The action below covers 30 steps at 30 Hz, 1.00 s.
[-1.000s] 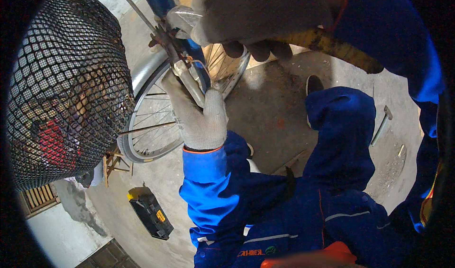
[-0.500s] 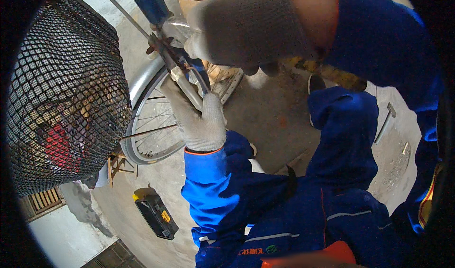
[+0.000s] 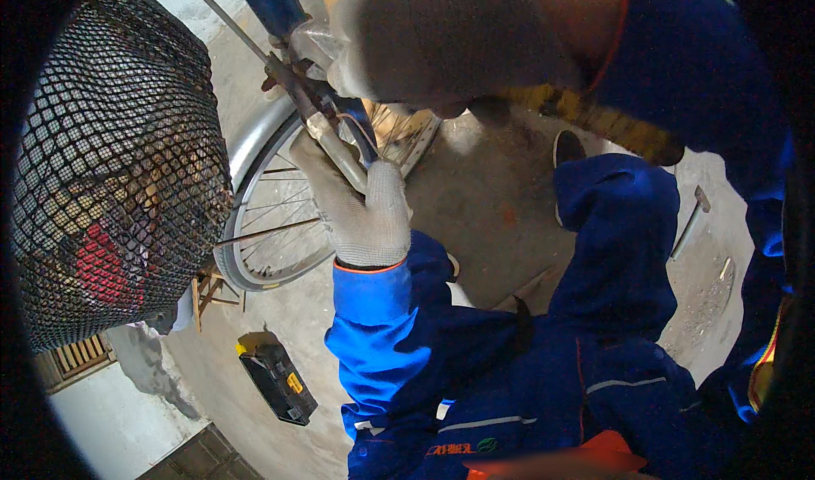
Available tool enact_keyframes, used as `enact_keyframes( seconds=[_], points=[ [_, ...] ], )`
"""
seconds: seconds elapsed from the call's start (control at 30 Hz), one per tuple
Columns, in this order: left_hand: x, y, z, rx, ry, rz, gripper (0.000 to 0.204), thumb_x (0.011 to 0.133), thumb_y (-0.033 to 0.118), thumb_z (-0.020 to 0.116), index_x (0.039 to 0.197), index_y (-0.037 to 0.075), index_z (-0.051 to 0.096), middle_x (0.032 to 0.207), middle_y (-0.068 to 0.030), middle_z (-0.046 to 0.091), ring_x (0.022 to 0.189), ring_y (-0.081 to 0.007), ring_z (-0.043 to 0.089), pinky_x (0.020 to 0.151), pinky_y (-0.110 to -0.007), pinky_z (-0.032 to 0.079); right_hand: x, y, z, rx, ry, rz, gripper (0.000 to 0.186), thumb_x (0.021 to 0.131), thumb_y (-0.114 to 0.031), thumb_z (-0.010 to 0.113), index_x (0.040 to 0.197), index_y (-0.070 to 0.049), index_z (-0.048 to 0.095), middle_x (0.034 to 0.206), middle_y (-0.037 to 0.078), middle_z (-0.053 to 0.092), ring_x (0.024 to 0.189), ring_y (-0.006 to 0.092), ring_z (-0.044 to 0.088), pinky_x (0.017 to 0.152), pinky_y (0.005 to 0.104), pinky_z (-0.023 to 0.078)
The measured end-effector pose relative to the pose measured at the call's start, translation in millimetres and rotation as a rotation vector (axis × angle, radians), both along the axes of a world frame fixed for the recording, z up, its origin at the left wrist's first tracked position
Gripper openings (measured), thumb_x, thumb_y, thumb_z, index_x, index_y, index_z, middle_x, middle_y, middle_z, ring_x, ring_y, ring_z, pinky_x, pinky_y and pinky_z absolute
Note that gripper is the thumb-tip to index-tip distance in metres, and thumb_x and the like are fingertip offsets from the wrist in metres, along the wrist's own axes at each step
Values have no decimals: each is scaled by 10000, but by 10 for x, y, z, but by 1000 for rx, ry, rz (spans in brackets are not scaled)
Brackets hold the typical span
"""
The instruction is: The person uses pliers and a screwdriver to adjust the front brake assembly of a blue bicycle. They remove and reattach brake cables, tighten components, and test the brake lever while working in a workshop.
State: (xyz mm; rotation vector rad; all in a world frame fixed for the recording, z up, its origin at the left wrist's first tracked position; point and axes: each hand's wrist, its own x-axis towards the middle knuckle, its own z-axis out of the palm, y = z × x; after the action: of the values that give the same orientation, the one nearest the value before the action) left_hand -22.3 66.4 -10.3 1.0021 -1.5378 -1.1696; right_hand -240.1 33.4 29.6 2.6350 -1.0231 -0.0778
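Yellow-handled tool (image 3: 598,123), its handle toward two o'clock, is gripped in the right hand (image 3: 446,43) at twelve. The left hand (image 3: 361,213), at ten, wraps around a metal tube (image 3: 338,153). Beyond, a spoked wheel (image 3: 259,277) shows at nine; on the floor (image 3: 497,196) lie a hammer (image 3: 688,230) at three and a black case (image 3: 278,382) at seven.

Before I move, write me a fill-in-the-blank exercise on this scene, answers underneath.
1. The left hand has a metal tube between its fingers and ____.
2. The right hand grips a tool with a worn, mostly ____ handle.
3. The coarse netting beside the wheel is coloured ____.
4. The hammer lies toward the picture's ____ edge.

Missing words: thumb; yellow; black; right.
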Motion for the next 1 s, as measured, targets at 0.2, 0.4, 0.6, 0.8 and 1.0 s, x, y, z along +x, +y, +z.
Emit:
enact_keyframes(
  seconds=[0.2, 0.4, 0.6, 0.8, 1.0],
  points=[
    [-84, 57, 41, 38, 64, 6, 561, 820, -37, 521, 1351, 11, 348, 1171, -157, 510, 921, -167, 579, 749, -273, 518, 191, 86, 9, -211, 88, -24, 370, 905, -202, 625, 1218, -5, 636, 1125, 171, 680, 1014, 286, 686, 969, 387, 523],
    [-194, 84, 43, 1, 140, 50, 536, 843, -11, 583, 1331, 9, 362, 1187, -150, 513, 1037, -188, 565, 834, -285, 512, 420, 265, 299, -71, 100, -86, 286, 889, -162, 625, 1118, 3, 668, 1019, 184, 674, 908, 299, 697, 852, 370, 566],
    [-219, 85, 116, 67, 201, 8, 446, 862, 31, 629, 1247, 33, 403, 1104, -122, 527, 816, -127, 582, 637, -224, 500, 484, 361, 196, -21, -524, -224, 245, 878, -131, 624, 1068, 22, 634, 809, 178, 587, 779, 321, 663, 681, 384, 551],
    [-222, 113, 172, 101, 174, 57, 438, 859, 44, 651, 1221, 41, 406, 1005, -100, 546, 736, -117, 578, 595, -225, 497, 528, 383, -25, -59, -649, -236, 239, 871, -138, 628, 1050, 19, 625, 802, 182, 586, 769, 326, 662, 655, 386, 543],
    [-215, 86, 121, 136, 227, 75, 463, 885, 132, 703, 1228, 40, 407, 979, -74, 563, 696, -112, 581, 549, -221, 475, 742, 382, -183, -39, -897, -334, 232, 872, -151, 627, 1042, 5, 611, 801, 204, 577, 751, 349, 643, 652, 415, 520]
  ],
)
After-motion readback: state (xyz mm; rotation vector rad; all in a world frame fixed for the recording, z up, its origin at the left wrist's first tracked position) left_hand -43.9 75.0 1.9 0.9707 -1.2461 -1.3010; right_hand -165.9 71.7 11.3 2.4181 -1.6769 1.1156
